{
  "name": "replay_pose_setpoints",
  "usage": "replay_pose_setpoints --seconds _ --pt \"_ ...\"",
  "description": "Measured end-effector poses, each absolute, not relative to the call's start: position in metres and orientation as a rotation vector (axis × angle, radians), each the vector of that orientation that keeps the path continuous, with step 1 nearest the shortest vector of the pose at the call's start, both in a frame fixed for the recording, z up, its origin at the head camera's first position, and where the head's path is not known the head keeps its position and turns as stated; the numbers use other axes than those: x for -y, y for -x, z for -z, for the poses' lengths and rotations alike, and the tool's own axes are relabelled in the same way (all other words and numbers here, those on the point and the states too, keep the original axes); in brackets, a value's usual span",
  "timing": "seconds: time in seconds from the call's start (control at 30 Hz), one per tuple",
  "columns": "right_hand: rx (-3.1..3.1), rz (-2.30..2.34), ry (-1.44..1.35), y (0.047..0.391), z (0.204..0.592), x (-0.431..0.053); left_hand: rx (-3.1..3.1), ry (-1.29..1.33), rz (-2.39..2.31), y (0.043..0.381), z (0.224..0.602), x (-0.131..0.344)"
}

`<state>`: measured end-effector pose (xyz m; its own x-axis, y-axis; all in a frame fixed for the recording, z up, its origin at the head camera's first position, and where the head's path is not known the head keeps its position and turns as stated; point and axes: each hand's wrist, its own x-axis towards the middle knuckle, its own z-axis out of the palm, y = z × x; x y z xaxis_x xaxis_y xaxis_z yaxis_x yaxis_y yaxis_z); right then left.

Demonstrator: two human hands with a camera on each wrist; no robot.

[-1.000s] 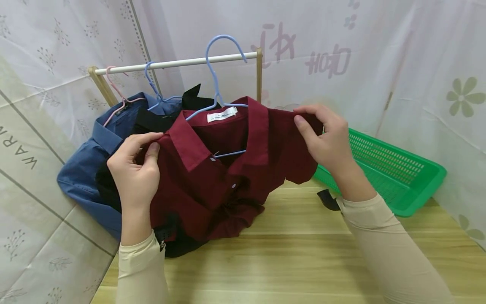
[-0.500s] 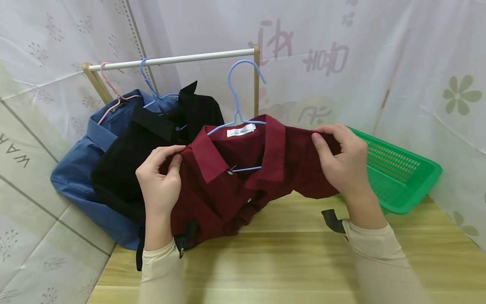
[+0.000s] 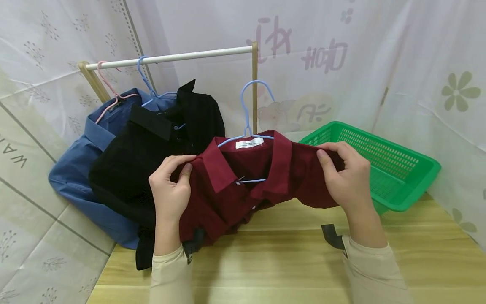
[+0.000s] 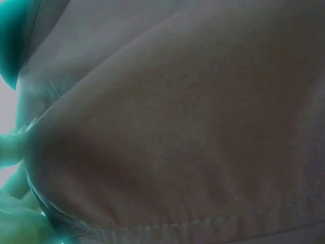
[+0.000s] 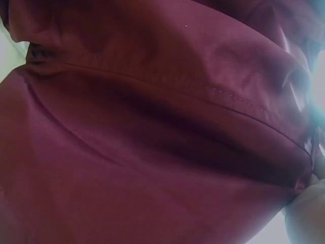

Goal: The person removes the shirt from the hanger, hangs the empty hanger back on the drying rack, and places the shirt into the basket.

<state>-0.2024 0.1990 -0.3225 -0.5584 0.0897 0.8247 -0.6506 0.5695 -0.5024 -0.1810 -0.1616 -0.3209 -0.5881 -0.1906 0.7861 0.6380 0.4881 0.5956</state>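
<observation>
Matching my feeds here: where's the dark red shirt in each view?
Head: dark red shirt, just below centre, between left grip and right grip.
Left wrist: shirt fills most of frame, brownish.
Right wrist: shirt fills most of frame.
Shared landmark: pinching fingers, at left wrist's left edge, right wrist's lower right.

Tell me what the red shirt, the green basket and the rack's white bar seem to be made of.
The red shirt looks like smooth woven fabric, perhaps a cotton blend, with a faint sheen; soft folds and stitched seams show. The green basket appears to be moulded plastic, slightly glossy, with regular holes. The white bar has a smooth, even finish; coated metal or plastic, I can't tell.
</observation>
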Motion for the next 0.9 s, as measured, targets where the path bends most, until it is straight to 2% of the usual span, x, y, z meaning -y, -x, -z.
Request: replay_pose_setpoints --seconds 0.9 --pt "2.001 -1.014 -0.396 0.188 0.355 -0.208 1.955 0.364 1.262 0.185 0.359 0.149"
